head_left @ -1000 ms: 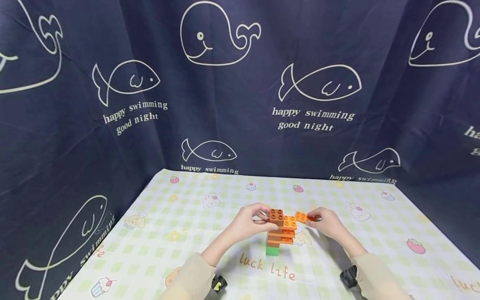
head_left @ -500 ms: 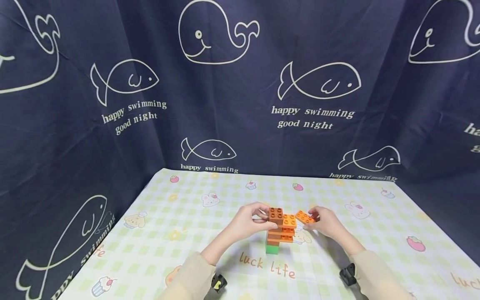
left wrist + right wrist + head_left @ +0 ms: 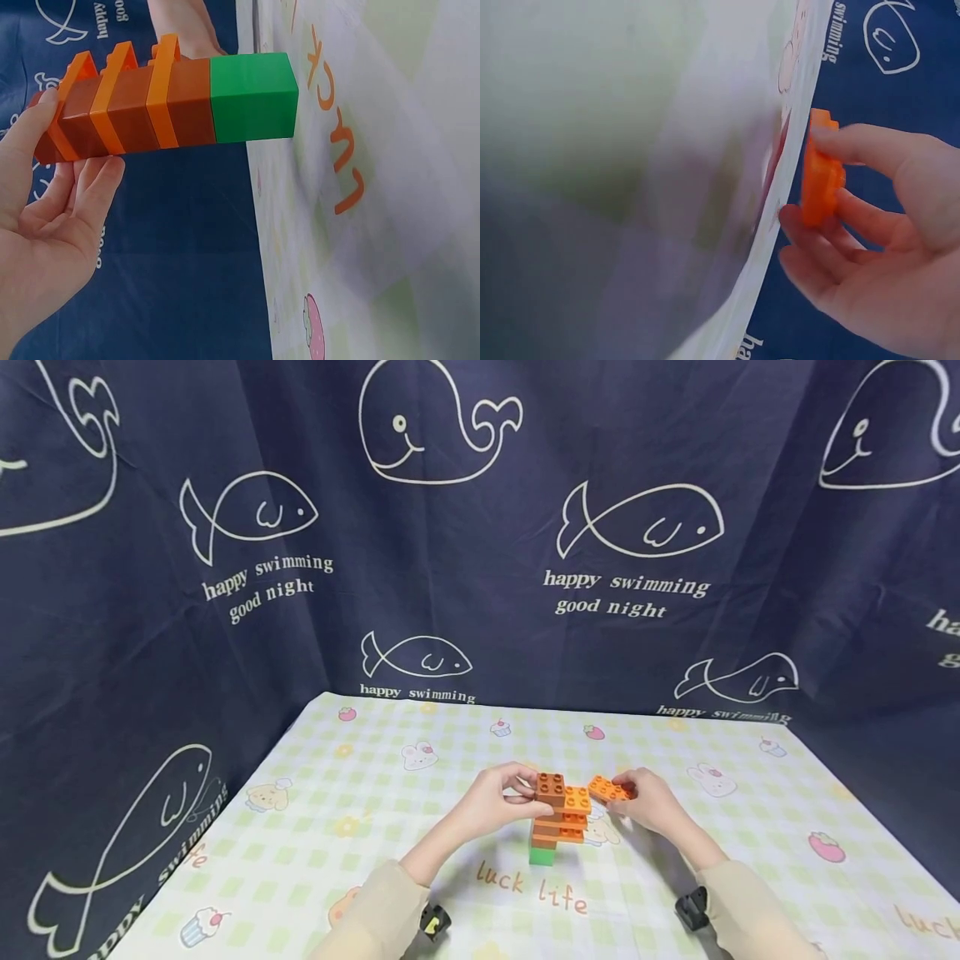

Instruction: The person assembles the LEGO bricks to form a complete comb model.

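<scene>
A tower of toy building bricks stands upright, with a green brick [image 3: 542, 857] at its foot and a brown brick [image 3: 550, 784] on top. Brown bricks alternate with thin orange plates [image 3: 163, 94] that jut out to the right in the head view. My left hand [image 3: 495, 799] grips the tower near its top, thumb on one side and fingers on the other. Just right of it, my right hand [image 3: 651, 802] pinches a separate orange studded plate [image 3: 609, 788] between thumb and fingers. In the right wrist view this plate [image 3: 822, 176] is held edge-on, raised off the table.
A pale checked tablecloth [image 3: 420, 877] with printed cartoon figures covers the table. Dark blue curtains [image 3: 510, 635] with white whale and fish outlines hang behind and at the sides. Black wrist cameras [image 3: 692, 908] sit on both wrists.
The orange plate in my right hand has been turned, so more of its studs show, and has shifted slightly left. My left hand keeps its grip on the tower.
</scene>
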